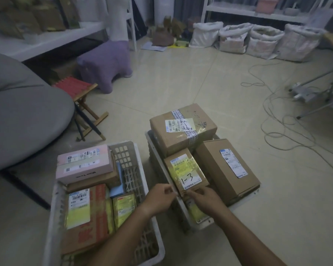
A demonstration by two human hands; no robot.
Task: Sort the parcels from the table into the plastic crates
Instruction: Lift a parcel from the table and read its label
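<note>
both hands pinch the 1-3 parcel [186,170]; big box [183,125] crowds behind

hands: left hand [160,198] and right hand [205,200] pinch the near end of the "1-3" parcel [186,171]
crate: right crate [183,210], on the floor

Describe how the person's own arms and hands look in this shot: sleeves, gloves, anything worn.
Both forearms come into the picture bare, with no sleeve in view. The left hand and the right hand wear no gloves. No watch, ring or wristband can be made out, though the picture is dim and soft.
</note>
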